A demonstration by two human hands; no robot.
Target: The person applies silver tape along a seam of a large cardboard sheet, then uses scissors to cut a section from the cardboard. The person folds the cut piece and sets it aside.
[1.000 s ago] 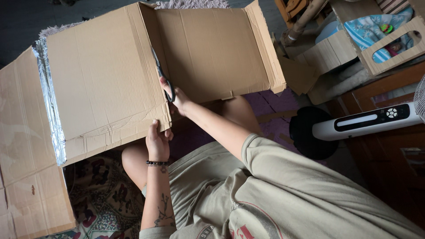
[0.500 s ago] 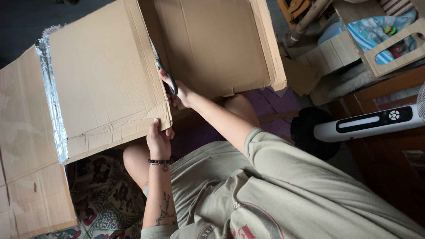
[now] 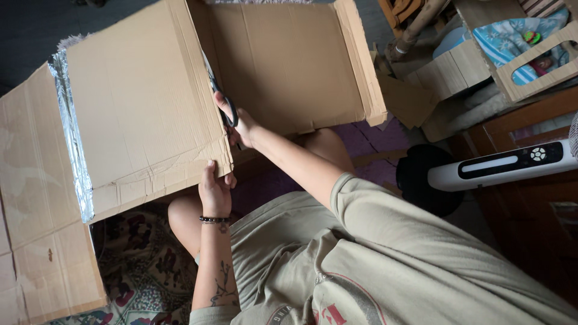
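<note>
Head view: a big flattened cardboard box (image 3: 144, 102) fills the upper left and centre of the frame, one panel tilted up toward the person, another panel standing behind it in the upper centre. A strip of silver foil (image 3: 71, 132) lines the box's left edge. The left hand (image 3: 215, 189), with a bead bracelet at the wrist, is closed on the lower corner of the near panel, thumb on its face. The right hand (image 3: 241, 123) is wrapped around the black handles of scissors (image 3: 218, 96), whose blades lie along the fold between the two panels, touching the card.

At the upper right a small open cardboard box (image 3: 448, 72) sits beside a cardboard carrier (image 3: 533, 78) with cut-out windows; blue patterned cloth (image 3: 506, 39) lies inside the carrier. Below them lies a white fan (image 3: 500, 168) with a black base. A patterned rug (image 3: 138, 271) shows at the lower left.
</note>
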